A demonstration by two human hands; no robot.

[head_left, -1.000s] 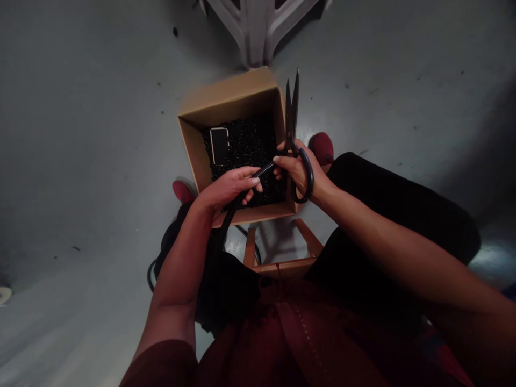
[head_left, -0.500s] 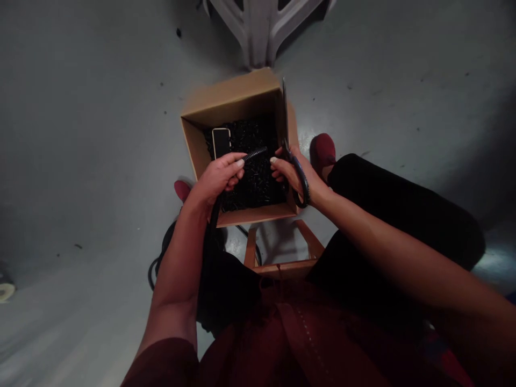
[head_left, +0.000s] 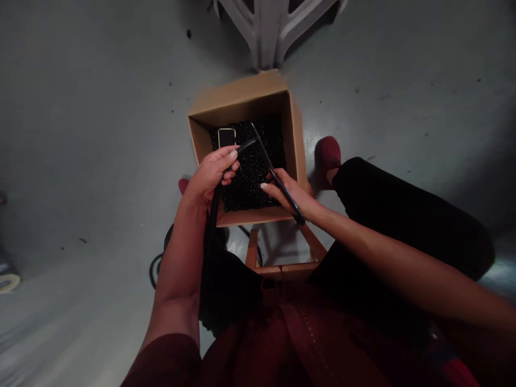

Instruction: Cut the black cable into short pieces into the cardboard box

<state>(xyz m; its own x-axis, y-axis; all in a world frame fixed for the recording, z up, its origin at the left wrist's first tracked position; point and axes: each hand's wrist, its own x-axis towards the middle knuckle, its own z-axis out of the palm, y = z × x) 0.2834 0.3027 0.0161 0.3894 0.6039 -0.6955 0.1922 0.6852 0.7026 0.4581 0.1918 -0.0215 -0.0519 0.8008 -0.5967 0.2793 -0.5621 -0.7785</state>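
Sitting out on the floor [head_left: 100, 177] at your far left is a pale roll [head_left: 9, 282], cut off a bit by the edge of the view. Coming in from there, a dark loop [head_left: 153, 271] pokes out beside your left arm, and just a bit of your left shoe [head_left: 183, 186] shows past the box [head_left: 197, 141].

Your left hand [head_left: 220, 167] is over the box's left side, fingers closed, with the black ribbed hose [head_left: 246, 145] pinched between thumb and fingers. A short end sticks out to the right, over the dark bits [head_left: 252, 185] in the box, and the rest runs down along your forearm. The phone [head_left: 227, 137] lies on those bits at the box's left side, partly covered by your hand.

Up top, a grey plastic leg [head_left: 268, 40] stands right behind the box, and below there's a wooden frame [head_left: 252, 250].

The scissors [head_left: 267, 156] slant up and left, tips right by the hose's free end. They're nearly edge-on, so I can't tell how far the blades are open. Your right hand [head_left: 287, 192] has them, fingers loosely curled around the handles, thumb sticking out leftward. Your red right shoe [head_left: 330, 153] is on the floor, right of the box.
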